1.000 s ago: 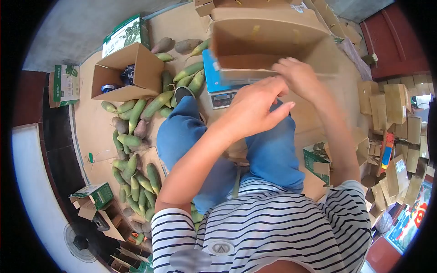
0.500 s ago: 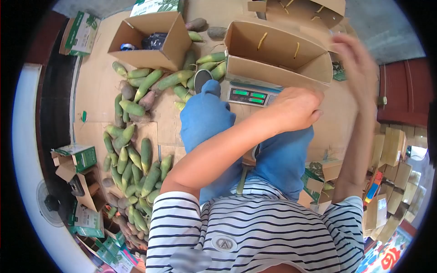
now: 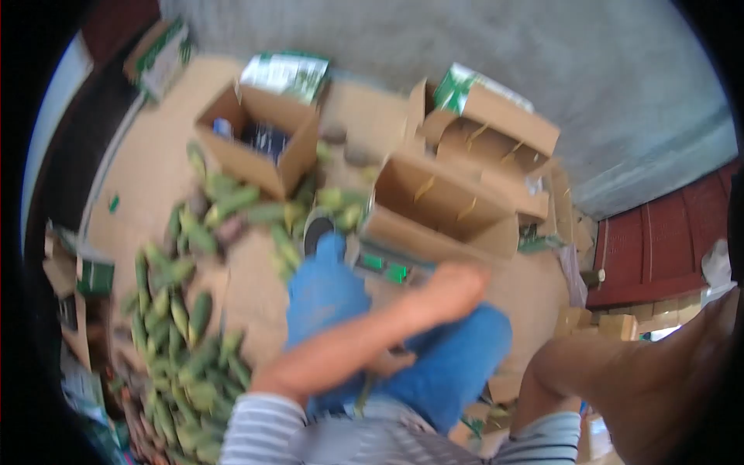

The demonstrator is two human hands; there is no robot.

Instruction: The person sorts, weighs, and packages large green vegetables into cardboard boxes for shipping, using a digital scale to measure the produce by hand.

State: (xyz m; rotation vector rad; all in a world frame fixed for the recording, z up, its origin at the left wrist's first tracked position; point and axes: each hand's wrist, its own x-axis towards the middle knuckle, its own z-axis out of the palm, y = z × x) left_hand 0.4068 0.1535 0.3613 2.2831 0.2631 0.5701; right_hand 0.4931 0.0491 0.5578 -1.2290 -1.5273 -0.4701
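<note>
My left hand (image 3: 463, 288) is smeared by motion above my right knee (image 3: 484, 329), beside the near side of an open cardboard box (image 3: 442, 248). I cannot make out its fingers. My right forearm (image 3: 659, 372) rises close to the camera at the right, and the hand itself is past the edge of view. Yellow cord handles (image 3: 424, 188) show inside the box. It rests on a digital scale (image 3: 385, 267) with lit green displays.
Many green radishes (image 3: 186, 318) lie piled at the left. Another open box (image 3: 291, 159) holds dark items. More cartons (image 3: 500, 120) stand by the grey wall (image 3: 604, 93), and a red-brown door (image 3: 663, 240) is at the right.
The view has tilted up and swung, showing more wall. My right hand has gone from beside the box up and out of view at the right. My left arm stays across my lap.
</note>
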